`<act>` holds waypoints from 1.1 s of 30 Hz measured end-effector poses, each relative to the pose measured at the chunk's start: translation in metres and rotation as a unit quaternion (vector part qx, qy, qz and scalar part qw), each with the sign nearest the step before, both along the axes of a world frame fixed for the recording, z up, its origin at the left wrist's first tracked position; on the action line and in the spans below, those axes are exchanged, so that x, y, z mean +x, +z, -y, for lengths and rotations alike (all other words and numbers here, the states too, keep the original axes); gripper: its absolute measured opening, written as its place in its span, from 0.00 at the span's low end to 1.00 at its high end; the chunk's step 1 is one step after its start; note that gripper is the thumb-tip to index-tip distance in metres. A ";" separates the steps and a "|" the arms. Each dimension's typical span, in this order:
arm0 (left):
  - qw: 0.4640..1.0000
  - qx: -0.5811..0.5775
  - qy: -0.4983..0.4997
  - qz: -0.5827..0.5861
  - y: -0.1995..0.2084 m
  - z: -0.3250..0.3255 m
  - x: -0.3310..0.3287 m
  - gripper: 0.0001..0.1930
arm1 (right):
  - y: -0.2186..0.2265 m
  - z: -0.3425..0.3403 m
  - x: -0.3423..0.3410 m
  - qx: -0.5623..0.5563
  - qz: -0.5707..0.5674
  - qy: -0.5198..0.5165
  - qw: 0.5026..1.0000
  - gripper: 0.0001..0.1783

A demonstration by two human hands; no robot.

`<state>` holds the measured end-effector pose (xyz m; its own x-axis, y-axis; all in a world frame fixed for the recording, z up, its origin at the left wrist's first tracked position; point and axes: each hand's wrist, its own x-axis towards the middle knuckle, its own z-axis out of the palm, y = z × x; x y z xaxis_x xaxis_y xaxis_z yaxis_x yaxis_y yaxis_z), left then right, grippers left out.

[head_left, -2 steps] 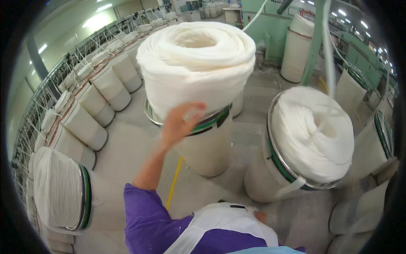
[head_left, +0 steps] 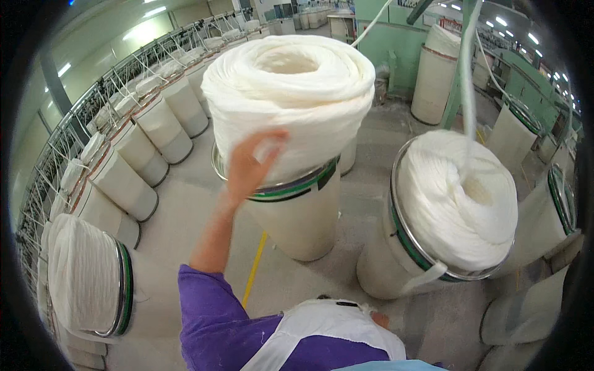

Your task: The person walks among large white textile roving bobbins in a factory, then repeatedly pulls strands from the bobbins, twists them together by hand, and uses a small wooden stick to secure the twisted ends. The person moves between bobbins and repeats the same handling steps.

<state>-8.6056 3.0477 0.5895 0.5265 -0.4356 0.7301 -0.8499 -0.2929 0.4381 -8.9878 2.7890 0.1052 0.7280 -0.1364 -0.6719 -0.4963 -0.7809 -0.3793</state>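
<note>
In front of me stands a tall cream can (head_left: 297, 229) with a metal rim and a green band. Thick white coils of sliver (head_left: 291, 117) with a hole in the middle rise high above it. My left hand (head_left: 250, 164) is up at the near left side of these coils, fingers curved and thumb apart, holding nothing. Whether it touches the sliver I cannot tell. Only a bit of skin of my right hand (head_left: 379, 319) shows beside my white apron (head_left: 334, 321); its fingers are hidden.
A second can (head_left: 383, 260) stands to the right, with sliver coils (head_left: 455, 198) and a loose strand (head_left: 468, 93) hanging from above. Another full can (head_left: 127, 284) is at the left. Rows of cans (head_left: 120, 185) line the left; a green machine (head_left: 396, 55) stands behind. A yellow line (head_left: 253, 272) crosses the floor.
My left hand has moved slightly up and to the left along the coils. The hanging strand at the right has swung a little to the left.
</note>
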 end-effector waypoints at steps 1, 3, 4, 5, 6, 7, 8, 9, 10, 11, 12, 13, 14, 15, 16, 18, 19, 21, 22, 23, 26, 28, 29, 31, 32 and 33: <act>0.997 -0.035 0.057 0.048 0.028 -0.003 0.013 0.12 | 0.007 -0.001 -0.003 0.040 0.018 -0.034 0.998 0.21; 0.988 -0.036 0.091 0.122 0.075 -0.002 0.044 0.13 | 0.016 0.002 -0.011 0.124 0.048 -0.108 0.985 0.24; 0.994 -0.033 0.070 0.077 0.093 0.004 0.059 0.13 | 0.018 0.007 -0.011 0.166 0.063 -0.148 0.973 0.26; 0.998 -0.028 0.049 0.022 0.104 0.013 0.071 0.13 | 0.019 0.009 -0.022 0.180 0.095 -0.208 0.957 0.25; 0.998 -0.011 0.027 0.054 0.108 0.026 0.080 0.14 | 0.017 0.014 -0.025 0.192 0.126 -0.268 0.936 0.25; 0.997 0.006 0.006 0.078 0.108 0.040 0.086 0.14 | 0.014 0.018 -0.037 0.204 0.129 -0.327 0.914 0.25; 0.996 0.021 -0.009 0.092 0.107 0.055 0.092 0.15 | 0.009 0.022 -0.045 0.172 0.168 -0.360 0.901 0.23; 0.978 0.039 -0.026 0.202 0.101 0.072 0.095 0.17 | 0.003 0.025 -0.053 0.142 0.179 -0.393 0.891 0.21; 0.955 0.073 -0.026 0.287 0.089 0.084 0.093 0.17 | -0.002 0.026 -0.065 0.107 0.169 -0.435 0.878 0.20; 0.931 0.117 -0.002 0.347 0.075 0.092 0.087 0.16 | -0.008 0.027 -0.070 0.098 0.193 -0.436 0.874 0.19; 0.943 0.148 0.000 0.298 0.063 0.097 0.080 0.15 | -0.011 0.025 -0.081 0.085 0.195 -0.449 0.868 0.19; 0.952 0.201 0.013 0.233 0.055 0.101 0.076 0.15 | -0.014 0.023 -0.083 0.073 0.199 -0.461 0.862 0.18; 0.965 0.177 0.004 0.193 0.052 0.106 0.074 0.15 | -0.014 0.020 -0.089 0.088 0.171 -0.475 0.859 0.18; 0.962 0.173 0.022 0.209 0.053 0.111 0.074 0.16 | -0.012 0.016 -0.088 0.103 0.143 -0.488 0.855 0.19; 0.958 0.191 0.050 0.207 0.056 0.117 0.076 0.17 | -0.010 0.012 -0.087 0.109 0.120 -0.515 0.842 0.19; 0.943 0.262 0.103 0.179 0.067 0.134 0.084 0.23 | 0.000 0.005 -0.078 0.127 0.119 -0.470 0.866 0.20; 0.939 0.292 0.116 0.143 0.073 0.147 0.091 0.23 | 0.007 0.002 -0.074 0.132 0.120 -0.453 0.873 0.20; 0.924 0.346 0.142 0.074 0.081 0.173 0.103 0.24 | 0.018 -0.002 -0.067 0.090 0.100 -0.425 0.895 0.21; 0.921 0.354 0.152 0.060 0.081 0.184 0.110 0.24 | 0.022 -0.001 -0.059 0.057 0.056 -0.419 0.904 0.22; 0.918 0.356 0.164 0.054 0.079 0.193 0.116 0.23 | 0.025 -0.002 -0.062 0.071 0.086 -0.402 0.909 0.22; 0.929 0.346 0.132 0.007 0.077 0.204 0.144 0.20 | 0.021 0.003 -0.057 0.065 0.065 -0.369 0.925 0.24; 0.948 0.309 0.074 -0.023 0.084 0.201 0.163 0.19 | 0.010 0.006 -0.062 0.039 0.065 -0.334 0.940 0.26; 0.957 0.258 0.004 -0.130 0.097 0.196 0.173 0.20 | 0.003 0.008 -0.060 0.045 0.033 -0.330 0.942 0.27; 0.932 0.083 -0.158 -0.314 0.120 0.180 0.180 0.15 | -0.010 0.009 -0.065 0.026 -0.011 -0.317 0.948 0.27; 0.894 -0.077 -0.180 -0.404 0.130 0.179 0.174 0.13 | -0.015 0.005 -0.074 0.047 0.046 -0.319 0.945 0.28; 0.840 -0.218 -0.188 -0.459 0.145 0.180 0.164 0.15 | -0.017 0.006 -0.073 0.056 0.062 -0.319 0.944 0.28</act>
<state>-8.4416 2.8680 0.7345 0.8405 -0.4935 0.2236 -0.0907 0.2787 0.9561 -9.0607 2.7832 0.0877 0.5959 -0.5059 -0.6237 -0.7984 -0.2897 -0.5279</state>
